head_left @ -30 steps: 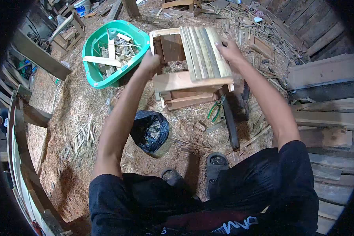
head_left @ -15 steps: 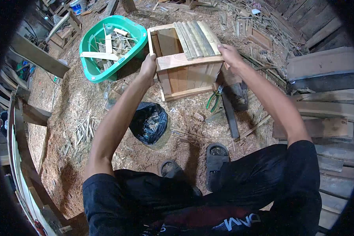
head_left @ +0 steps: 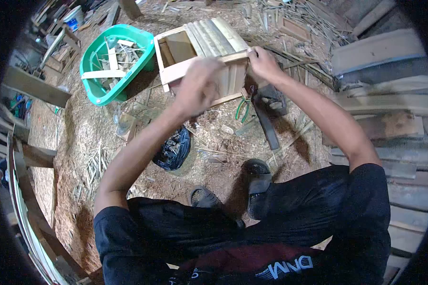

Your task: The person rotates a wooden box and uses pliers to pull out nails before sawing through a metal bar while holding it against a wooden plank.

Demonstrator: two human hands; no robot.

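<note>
A small wooden box (head_left: 230, 78) stands on the sawdust floor, its top partly covered by narrow slats (head_left: 214, 37) and partly open at the left. At the box's right front corner, my right hand (head_left: 265, 64) grips the top edge with closed fingers. My left hand (head_left: 199, 88) is smeared by motion in front of the box's front edge; whether it touches the wood or holds anything cannot be made out. Pliers with green handles (head_left: 243, 109) lie just below the box, beside a dark flat bar (head_left: 266, 126).
A green basin (head_left: 145, 64) of wood scraps stands to the left of the box. Nearer me is a black plastic bag (head_left: 177, 151) with scraps in it. Stacked boards (head_left: 385, 99) line the right side, and a wooden frame (head_left: 33, 199) stands at the left.
My left hand has left the box's left front corner and moved right across its front. My right hand stays on the right corner. The view has shifted, so the scene sits further left.
</note>
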